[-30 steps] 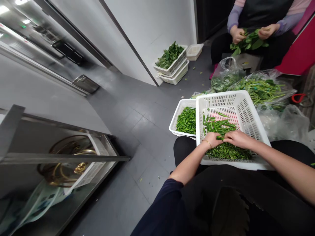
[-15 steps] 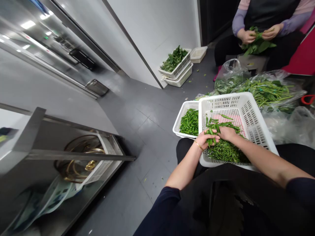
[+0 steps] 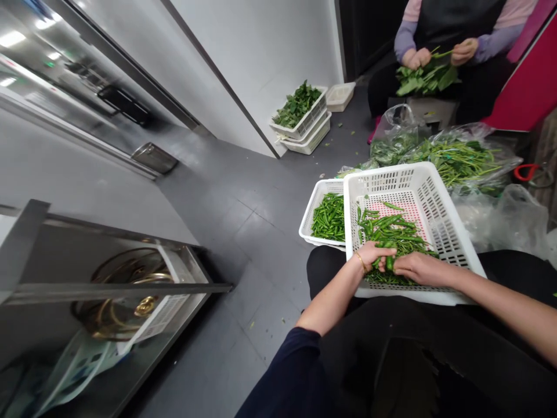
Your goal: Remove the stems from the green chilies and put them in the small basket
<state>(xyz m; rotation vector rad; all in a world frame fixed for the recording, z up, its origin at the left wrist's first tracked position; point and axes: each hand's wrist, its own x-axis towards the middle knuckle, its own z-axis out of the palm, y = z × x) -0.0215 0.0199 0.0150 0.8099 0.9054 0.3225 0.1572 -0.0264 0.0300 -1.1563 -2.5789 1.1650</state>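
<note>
A white slatted basket (image 3: 455, 226) rests across my lap, with loose green chili peppers (image 3: 394, 226) and a heap of thin green stems in it. My left hand (image 3: 371, 254), with a thin bracelet at the wrist, is closed round several chili peppers over the near part of the basket. From the right, my right hand (image 3: 418, 268) meets it, fingertips pinched together at the lower end of a pepper held between the hands. The pinched tip itself is partly hidden by the fingers.
A smaller white basket (image 3: 306, 225) of chili peppers stands to the left. Beyond lie plastic bags of leafy greens (image 3: 461, 159). Across from me a co-worker's hands (image 3: 463, 52) hold leafy stems. Stacked baskets (image 3: 307, 139) stand by the wall; a metal shelf (image 3: 130, 289) is at left.
Both my hands have moved nearer to me, and my right hand has come out of the pepper pile to the right of my left hand. The co-worker's hands have drawn apart along a stem.
</note>
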